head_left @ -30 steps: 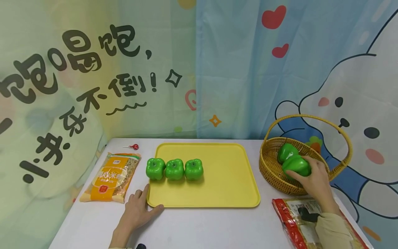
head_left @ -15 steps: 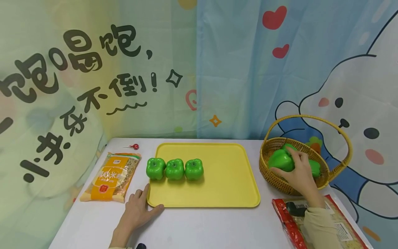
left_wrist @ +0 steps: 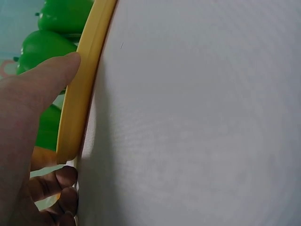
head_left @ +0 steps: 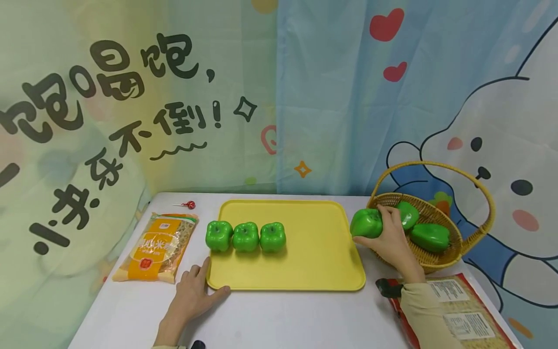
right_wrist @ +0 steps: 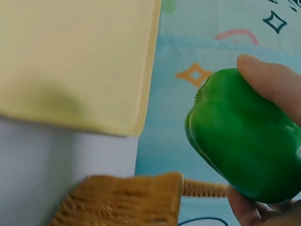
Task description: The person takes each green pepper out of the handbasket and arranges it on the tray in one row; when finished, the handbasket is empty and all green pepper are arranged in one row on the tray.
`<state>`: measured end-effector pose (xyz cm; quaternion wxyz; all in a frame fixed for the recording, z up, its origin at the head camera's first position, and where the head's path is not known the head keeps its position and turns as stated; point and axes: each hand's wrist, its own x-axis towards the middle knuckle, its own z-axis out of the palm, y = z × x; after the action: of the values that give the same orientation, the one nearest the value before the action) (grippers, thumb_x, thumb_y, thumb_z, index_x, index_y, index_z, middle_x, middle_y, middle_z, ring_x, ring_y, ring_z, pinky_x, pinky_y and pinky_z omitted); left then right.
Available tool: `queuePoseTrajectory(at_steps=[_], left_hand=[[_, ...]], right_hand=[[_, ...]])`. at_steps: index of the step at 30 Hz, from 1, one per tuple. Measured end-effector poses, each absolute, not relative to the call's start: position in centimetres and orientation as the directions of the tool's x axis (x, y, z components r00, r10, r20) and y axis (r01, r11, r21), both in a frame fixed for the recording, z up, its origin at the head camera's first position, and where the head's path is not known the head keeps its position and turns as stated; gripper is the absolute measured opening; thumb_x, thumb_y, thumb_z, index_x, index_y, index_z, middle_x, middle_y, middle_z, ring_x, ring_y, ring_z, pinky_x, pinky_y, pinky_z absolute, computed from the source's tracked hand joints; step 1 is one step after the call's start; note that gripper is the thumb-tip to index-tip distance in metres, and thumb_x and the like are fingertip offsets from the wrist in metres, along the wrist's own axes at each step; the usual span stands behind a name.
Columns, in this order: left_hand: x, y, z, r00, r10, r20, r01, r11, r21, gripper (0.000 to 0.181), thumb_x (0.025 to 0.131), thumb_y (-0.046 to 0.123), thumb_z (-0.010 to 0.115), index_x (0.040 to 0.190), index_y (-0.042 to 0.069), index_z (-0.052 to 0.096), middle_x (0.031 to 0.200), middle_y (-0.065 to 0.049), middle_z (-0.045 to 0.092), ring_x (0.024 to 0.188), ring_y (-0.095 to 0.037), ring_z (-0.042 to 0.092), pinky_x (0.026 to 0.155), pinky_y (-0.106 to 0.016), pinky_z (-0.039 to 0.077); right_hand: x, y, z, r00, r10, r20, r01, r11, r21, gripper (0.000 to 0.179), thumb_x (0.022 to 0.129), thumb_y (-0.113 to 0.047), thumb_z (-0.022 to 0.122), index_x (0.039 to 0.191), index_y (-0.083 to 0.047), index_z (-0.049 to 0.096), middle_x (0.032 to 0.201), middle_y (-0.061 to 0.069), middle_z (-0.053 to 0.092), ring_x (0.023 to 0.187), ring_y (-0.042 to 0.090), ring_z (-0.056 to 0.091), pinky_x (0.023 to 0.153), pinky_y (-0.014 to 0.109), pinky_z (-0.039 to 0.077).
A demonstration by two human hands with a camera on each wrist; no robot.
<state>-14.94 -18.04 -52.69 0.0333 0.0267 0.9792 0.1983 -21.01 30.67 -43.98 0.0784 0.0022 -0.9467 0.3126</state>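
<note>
My right hand grips a green bell pepper between thumb and fingers, at the basket's left rim near the tray's right edge. In the right wrist view that pepper is held up beside the tray. Two more green peppers lie in the wicker basket. Three green bell peppers stand in a row on the left side of the yellow tray. My left hand rests at the tray's front left corner; its thumb touches the rim in the left wrist view.
A yellow and orange bag of grain lies left of the tray, with a small red-headed item behind it. A red-edged clear packet lies under my right forearm. The basket's tall handle arches over it. A printed curtain hangs behind the table.
My right hand has let go of one pepper inside the basket, gripped another, and brought it left over the basket rim. My left hand has stayed at the tray corner.
</note>
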Motion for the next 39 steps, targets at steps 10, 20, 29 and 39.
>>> queuePoseTrajectory(at_steps=[10, 20, 29, 39], left_hand=[[-14.9, -18.1, -52.7, -0.996, 0.071, -0.053, 0.045, 0.919, 0.391, 0.108, 0.078, 0.074, 0.067, 0.155, 0.005, 0.036, 0.120, -0.016, 0.057, 0.096, -0.027, 0.050, 0.083, -0.048, 0.046], [-14.9, -18.1, -52.8, -0.997, 0.070, -0.043, 0.048, 0.922, 0.385, 0.107, 0.078, 0.075, 0.066, 0.154, 0.005, 0.037, 0.120, -0.017, 0.057, 0.096, -0.027, 0.051, 0.082, -0.047, 0.047], [-14.9, -18.0, -52.9, -0.997, 0.060, -0.045, 0.038, 0.918, 0.395, 0.107, 0.078, 0.072, 0.069, 0.154, 0.004, 0.038, 0.119, -0.016, 0.058, 0.097, -0.028, 0.051, 0.085, -0.050, 0.047], [-14.9, -18.1, -52.9, -0.997, 0.064, -0.039, 0.043, 0.918, 0.395, 0.106, 0.078, 0.073, 0.068, 0.154, 0.005, 0.038, 0.119, -0.016, 0.057, 0.097, -0.027, 0.051, 0.084, -0.049, 0.047]], right_hand=[[-22.2, 27.3, -46.4, -0.987, -0.039, 0.158, -0.130, 0.774, -0.620, 0.103, 0.076, -0.028, 0.088, 0.152, 0.006, 0.028, 0.151, 0.024, 0.018, 0.129, 0.048, 0.041, 0.100, 0.066, 0.042], [-23.4, 24.0, -48.6, -0.979, -0.130, 0.158, -0.200, 0.778, -0.595, 0.099, 0.073, -0.025, 0.090, 0.147, 0.006, 0.031, 0.146, 0.027, 0.032, 0.128, 0.044, 0.040, 0.098, 0.062, 0.044], [-24.1, 21.3, -49.6, -0.985, -0.158, 0.074, -0.169, 0.760, -0.628, 0.102, 0.074, -0.029, 0.090, 0.154, -0.004, 0.031, 0.140, 0.025, 0.036, 0.116, 0.041, 0.055, 0.093, 0.057, 0.050], [-24.1, 19.6, -50.2, -0.977, -0.215, -0.001, -0.164, 0.747, -0.644, 0.097, 0.082, -0.031, 0.083, 0.157, -0.008, 0.026, 0.147, 0.021, 0.029, 0.119, 0.038, 0.054, 0.096, 0.054, 0.050]])
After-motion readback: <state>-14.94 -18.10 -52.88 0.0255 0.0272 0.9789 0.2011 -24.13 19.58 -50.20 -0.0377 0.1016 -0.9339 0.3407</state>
